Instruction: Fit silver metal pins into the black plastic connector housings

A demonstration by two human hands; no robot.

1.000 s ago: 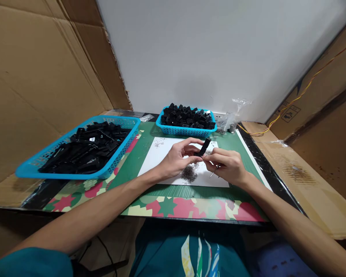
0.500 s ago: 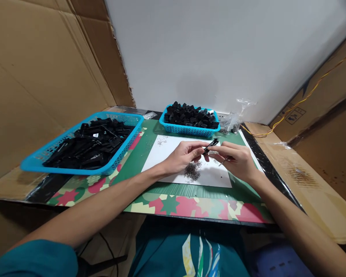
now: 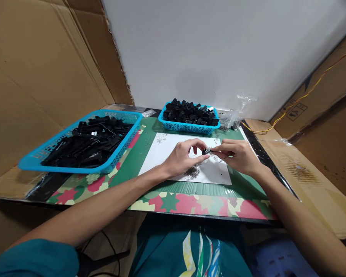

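Note:
My left hand [image 3: 184, 156] pinches a small black plastic part [image 3: 205, 151] between thumb and fingers, just above a white sheet of paper [image 3: 167, 151]. My right hand [image 3: 238, 154] meets it from the right, fingertips closed at the part's end, with a thin metal pin or tool [image 3: 224, 158] sticking out under the fingers. A small heap of tiny metal bits [image 3: 192, 172] lies on the paper below both hands.
A large blue basket [image 3: 43, 157] of long black parts stands at the left. A smaller blue basket [image 3: 187, 127] of black blocks stands at the back, with a clear plastic bag [image 3: 233, 115] to its right. Cardboard walls close in both sides; a yellow wire [image 3: 291, 107] runs at right.
The black part, held tilted upward before, is now turned end-on and lower between both hands. The hands have drawn closer together over the paper.

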